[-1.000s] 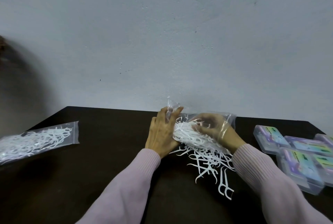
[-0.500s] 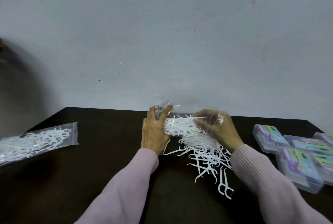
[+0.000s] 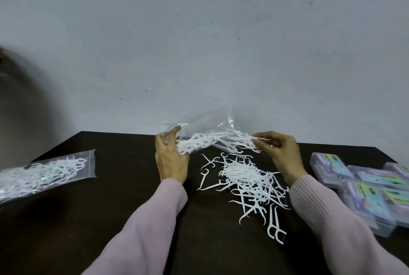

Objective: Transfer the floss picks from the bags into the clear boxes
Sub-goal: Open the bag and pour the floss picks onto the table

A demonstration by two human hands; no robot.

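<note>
Only the head camera to go on, so here's what it had. The person was at a dark table [image 3: 124,219] pushed up against a plain grey wall [image 3: 199,42], both arms in pale pink sleeves [image 3: 155,219]. The left hand [image 3: 170,159] was up near the far edge of the table, fingers curled round one end of a clear bag [image 3: 205,124], pinching the plastic. The bag was lifted off the table and stretched sideways, with a bunch of white picks [image 3: 212,142] hanging in and out of its lower edge. The right hand [image 3: 281,153] was at the other end of that bunch, fingers bent in and gripping the picks there; whether it also had hold of the plastic, I couldn't tell. Right under the bag, between the two wrists, was a loose pile [image 3: 247,179] of picks lying on the table, all tangled, with a few strays spread toward the near edge. Off to the left, well apart from the hands, a second bag [image 3: 46,173] lay flat on the table, full of picks. On the right side sat a cluster of boxes [image 3: 365,190], clear with purple and green labels, packed close together and touching, lids down as far as I could see. None of the loose picks were touching the boxes.
</note>
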